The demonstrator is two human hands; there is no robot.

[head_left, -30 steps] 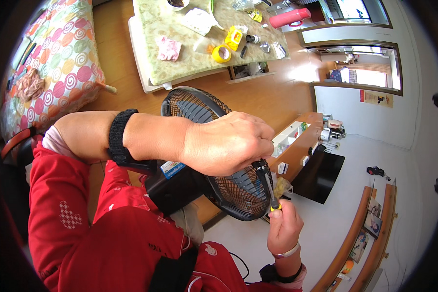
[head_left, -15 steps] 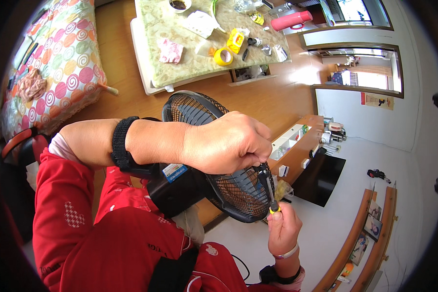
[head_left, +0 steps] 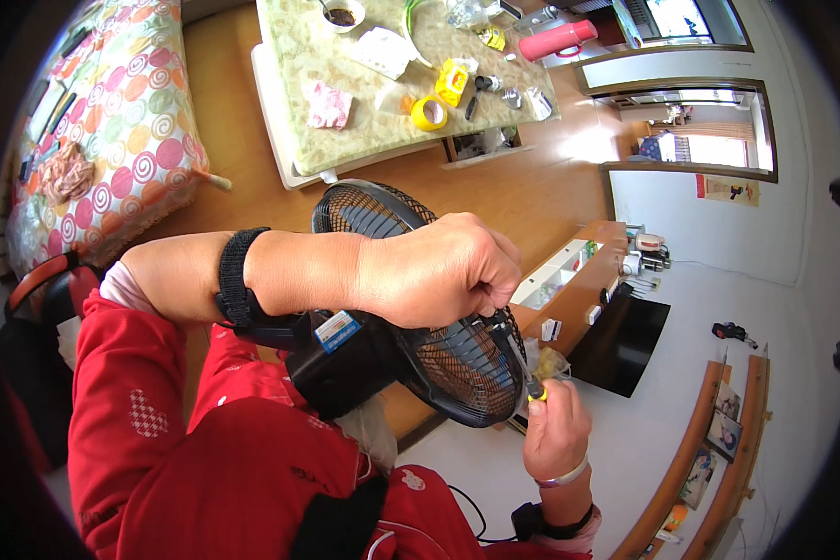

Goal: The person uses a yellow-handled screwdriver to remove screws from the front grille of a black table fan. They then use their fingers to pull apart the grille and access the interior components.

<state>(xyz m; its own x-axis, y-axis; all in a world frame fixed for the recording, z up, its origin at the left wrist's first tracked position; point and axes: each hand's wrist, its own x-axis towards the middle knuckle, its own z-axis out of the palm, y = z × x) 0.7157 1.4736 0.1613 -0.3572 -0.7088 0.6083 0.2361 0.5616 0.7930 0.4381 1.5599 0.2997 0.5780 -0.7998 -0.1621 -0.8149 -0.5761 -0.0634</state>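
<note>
A black desk fan [head_left: 462, 364] with a wire guard lies across my lap, its motor housing and a blue-and-white label facing up. My left arm reaches over it. My left hand [head_left: 448, 271] is closed in a fist at the guard's far right rim, its fingertips pinching the edge near a small black part. Below it, my right hand [head_left: 557, 431] grips a screwdriver [head_left: 535, 386] by its black-and-yellow handle. The metal shaft points up and left toward the rim beside my left fingers. Whether its tip touches a screw is too small to tell.
Ahead stands a marble-patterned table [head_left: 345, 140] with yellow tape [head_left: 428, 113], a bowl [head_left: 343, 13] and a pink flask [head_left: 558, 40]. A bed [head_left: 149, 121] with a dotted cover is on the left. A low cabinet [head_left: 569, 280] and a dark television [head_left: 621, 345] stand right.
My right hand and the screwdriver have shifted slightly to the right and down. My left hand keeps its grip at the fan's rim. The whole view has tilted a little.
</note>
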